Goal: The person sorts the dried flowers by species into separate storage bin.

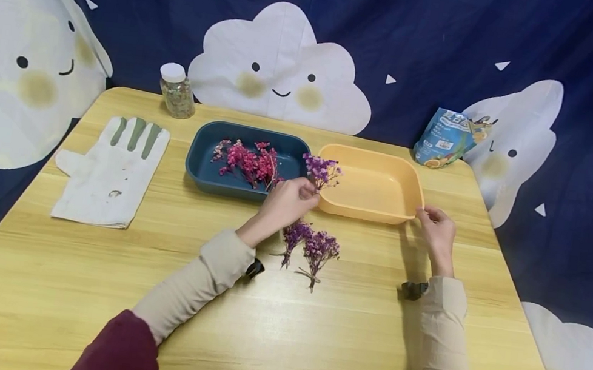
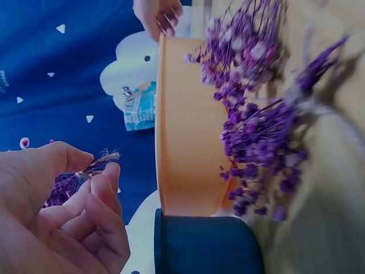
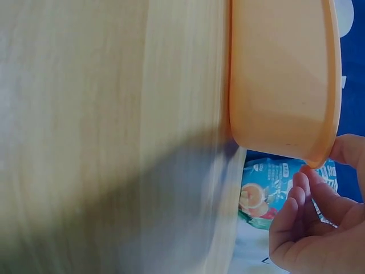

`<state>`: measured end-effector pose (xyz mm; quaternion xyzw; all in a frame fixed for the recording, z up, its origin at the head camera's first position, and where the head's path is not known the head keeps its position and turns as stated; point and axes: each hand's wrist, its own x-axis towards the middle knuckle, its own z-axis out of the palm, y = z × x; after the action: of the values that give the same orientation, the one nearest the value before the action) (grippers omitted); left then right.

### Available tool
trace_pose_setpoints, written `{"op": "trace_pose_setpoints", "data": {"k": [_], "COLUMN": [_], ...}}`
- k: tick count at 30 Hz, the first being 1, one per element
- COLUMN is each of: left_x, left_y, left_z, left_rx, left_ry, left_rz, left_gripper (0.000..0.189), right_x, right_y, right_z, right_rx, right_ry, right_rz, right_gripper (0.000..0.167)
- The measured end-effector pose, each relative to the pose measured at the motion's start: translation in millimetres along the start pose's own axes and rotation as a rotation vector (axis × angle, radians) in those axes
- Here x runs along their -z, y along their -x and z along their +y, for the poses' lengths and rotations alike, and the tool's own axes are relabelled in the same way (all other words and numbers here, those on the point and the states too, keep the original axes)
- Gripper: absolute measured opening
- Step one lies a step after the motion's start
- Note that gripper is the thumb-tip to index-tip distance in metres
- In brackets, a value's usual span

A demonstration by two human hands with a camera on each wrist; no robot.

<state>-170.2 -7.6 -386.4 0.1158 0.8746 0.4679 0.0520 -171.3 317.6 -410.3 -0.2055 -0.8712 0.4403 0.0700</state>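
Between thumb and fingertips, my left hand [image 1: 288, 201] pinches a small bunch of purple dried flowers [image 1: 322, 171] by its tied stems, over the near-left corner of the yellow tray [image 1: 367, 214]. My right hand [image 1: 437, 228] pinches the tray's rim at its near-right corner; the right wrist view shows thumb and fingers on the orange-looking rim [image 3: 329, 114]. Two more purple bunches, one partly behind my left wrist, lie on the table in front: a left one [image 1: 296, 234] and a right one [image 1: 320, 250]. Pink-red dried flowers [image 1: 252, 164] lie in the dark blue tray [image 1: 208, 187].
A white glove with green finger patches [image 1: 111, 176] lies at the left of the wooden table [image 1: 311, 345]. Behind it stands a white-capped jar [image 1: 177, 95]. At the back right is a blue pouch [image 1: 444, 139]. A dark blue cloud-patterned curtain [image 1: 423, 34] hangs behind.
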Motion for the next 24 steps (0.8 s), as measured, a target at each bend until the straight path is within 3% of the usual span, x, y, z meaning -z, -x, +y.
{"op": "trace_pose_setpoints", "data": {"k": [4, 9, 14, 20, 24], "left_x": [-9.8, -20.5, -31.9, -47.8, -54.0], "left_y": [-25.1, -46.3, -59.2, -69.1, -71.9], "left_z": [6.6, 14.5, 20.0, 24.6, 26.0], "left_rx": [0.012, 0.026, 0.042, 0.077, 0.088], "left_ry": [-0.069, -0.155, -0.317, -0.567, -0.66], "left_rz": [0.006, 0.001, -0.001, 0.02, -0.005], "left_gripper": [0.023, 0.016, 0.039, 0.021, 0.021], "right_x": [0, 1, 1, -1, 0], "right_y": [0.8, 1.4, 1.4, 1.0, 1.5], "right_z": [0, 0, 0, 0, 0], "right_rx": [0.003, 0.001, -0.003, 0.001, 0.002], "right_ry": [0.0, 0.004, 0.001, 0.003, 0.002], "right_rz": [-0.008, -0.028, -0.015, -0.001, -0.011], "right_gripper": [0.049, 0.052, 0.05, 0.049, 0.05]}}
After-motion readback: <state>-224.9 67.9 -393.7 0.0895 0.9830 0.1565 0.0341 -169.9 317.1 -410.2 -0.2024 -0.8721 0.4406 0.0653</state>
